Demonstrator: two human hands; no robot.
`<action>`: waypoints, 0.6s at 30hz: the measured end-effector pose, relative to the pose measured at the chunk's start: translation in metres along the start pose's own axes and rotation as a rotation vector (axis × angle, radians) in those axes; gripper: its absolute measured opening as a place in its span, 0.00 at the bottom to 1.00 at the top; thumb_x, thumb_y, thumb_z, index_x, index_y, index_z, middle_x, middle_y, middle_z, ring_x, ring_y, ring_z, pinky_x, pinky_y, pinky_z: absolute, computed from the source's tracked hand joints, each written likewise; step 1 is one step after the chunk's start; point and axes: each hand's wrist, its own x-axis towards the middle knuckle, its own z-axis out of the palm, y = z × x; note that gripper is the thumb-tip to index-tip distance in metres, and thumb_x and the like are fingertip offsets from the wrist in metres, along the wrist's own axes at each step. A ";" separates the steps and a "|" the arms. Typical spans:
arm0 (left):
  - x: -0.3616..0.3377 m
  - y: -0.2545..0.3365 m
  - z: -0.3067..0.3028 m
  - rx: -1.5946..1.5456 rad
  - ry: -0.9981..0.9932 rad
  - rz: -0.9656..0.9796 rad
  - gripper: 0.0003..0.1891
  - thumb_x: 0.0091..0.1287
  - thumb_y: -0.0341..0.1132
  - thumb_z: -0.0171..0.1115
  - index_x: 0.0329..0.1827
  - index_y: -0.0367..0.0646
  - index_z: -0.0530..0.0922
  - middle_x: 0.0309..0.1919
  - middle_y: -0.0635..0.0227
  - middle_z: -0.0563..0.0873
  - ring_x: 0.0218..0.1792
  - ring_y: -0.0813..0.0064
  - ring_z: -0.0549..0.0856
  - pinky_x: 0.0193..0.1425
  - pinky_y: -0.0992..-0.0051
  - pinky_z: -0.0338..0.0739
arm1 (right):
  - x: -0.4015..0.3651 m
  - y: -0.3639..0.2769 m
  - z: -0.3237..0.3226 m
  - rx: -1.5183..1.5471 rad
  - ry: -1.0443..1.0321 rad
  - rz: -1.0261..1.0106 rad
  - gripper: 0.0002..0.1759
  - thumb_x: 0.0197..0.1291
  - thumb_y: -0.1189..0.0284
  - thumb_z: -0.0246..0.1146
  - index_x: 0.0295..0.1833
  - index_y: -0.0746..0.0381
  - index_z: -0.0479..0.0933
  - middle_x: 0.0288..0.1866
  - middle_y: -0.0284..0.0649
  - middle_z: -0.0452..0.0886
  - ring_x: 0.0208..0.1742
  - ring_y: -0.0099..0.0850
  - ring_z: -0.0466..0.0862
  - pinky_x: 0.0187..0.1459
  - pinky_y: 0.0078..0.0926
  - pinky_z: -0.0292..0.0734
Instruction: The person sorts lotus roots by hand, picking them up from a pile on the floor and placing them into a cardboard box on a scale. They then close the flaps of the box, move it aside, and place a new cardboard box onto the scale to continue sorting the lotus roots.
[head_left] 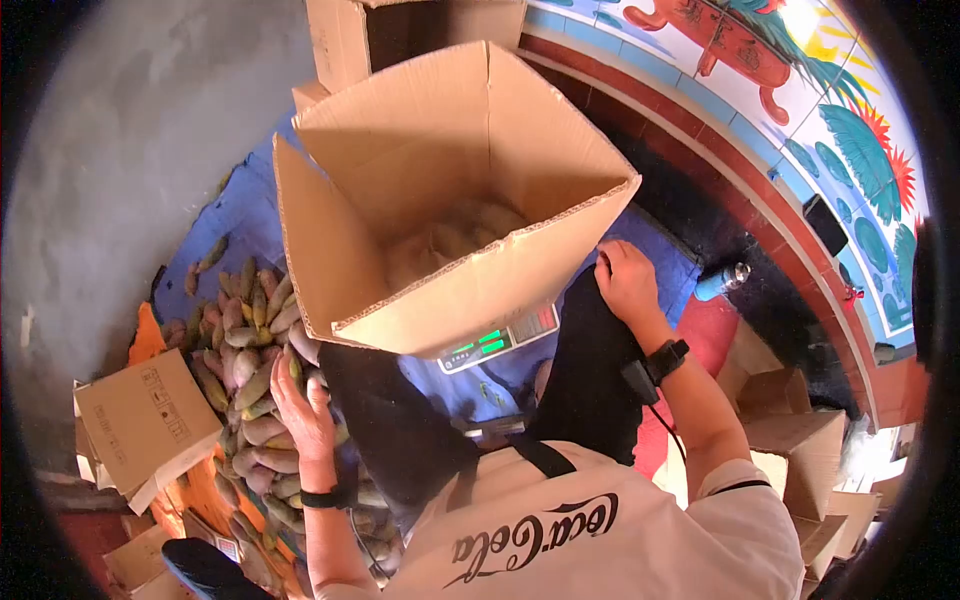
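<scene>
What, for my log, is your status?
Left hand at elongated purplish tubers. Right hand by black trouser knee. Open brown cardboard box partly hiding white digital scale.

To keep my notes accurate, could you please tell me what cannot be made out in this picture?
In the head view:
Open box: shadow and blur keep its contents from being identified.
Scale: its display digits are too small to read, and the box hides the rest of its top.
Left hand: the hand itself hides its palm, so any grip is unclear.
Printed carton: its markings are too small to read.
Upper box: the top edge cuts it off.
</scene>
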 end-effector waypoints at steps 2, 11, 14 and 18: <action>-0.008 -0.007 0.001 -0.007 -0.024 -0.069 0.27 0.68 0.48 0.44 0.62 0.34 0.61 0.58 0.48 0.67 0.59 0.50 0.66 0.63 0.59 0.59 | 0.001 -0.002 -0.001 -0.001 -0.003 -0.008 0.07 0.47 0.77 0.59 0.35 0.65 0.72 0.32 0.46 0.77 0.34 0.44 0.78 0.38 0.37 0.74; -0.021 -0.008 0.001 -0.064 -0.040 -0.179 0.25 0.69 0.45 0.44 0.60 0.33 0.62 0.54 0.48 0.69 0.56 0.50 0.68 0.61 0.61 0.61 | 0.002 -0.003 -0.002 0.013 -0.017 -0.003 0.07 0.49 0.79 0.58 0.36 0.66 0.72 0.33 0.47 0.77 0.35 0.45 0.78 0.37 0.37 0.74; -0.019 -0.004 0.001 -0.083 -0.025 -0.176 0.25 0.69 0.45 0.44 0.60 0.33 0.62 0.55 0.48 0.70 0.57 0.50 0.68 0.61 0.61 0.60 | 0.002 -0.003 -0.002 0.012 -0.015 0.002 0.07 0.49 0.79 0.58 0.36 0.66 0.72 0.33 0.47 0.78 0.35 0.45 0.78 0.38 0.37 0.74; -0.020 -0.001 -0.002 -0.083 -0.022 -0.170 0.23 0.69 0.41 0.44 0.60 0.32 0.62 0.55 0.48 0.69 0.57 0.51 0.68 0.62 0.62 0.60 | 0.001 0.000 0.000 0.012 0.014 0.014 0.08 0.47 0.78 0.59 0.35 0.65 0.72 0.32 0.47 0.77 0.34 0.44 0.78 0.37 0.37 0.74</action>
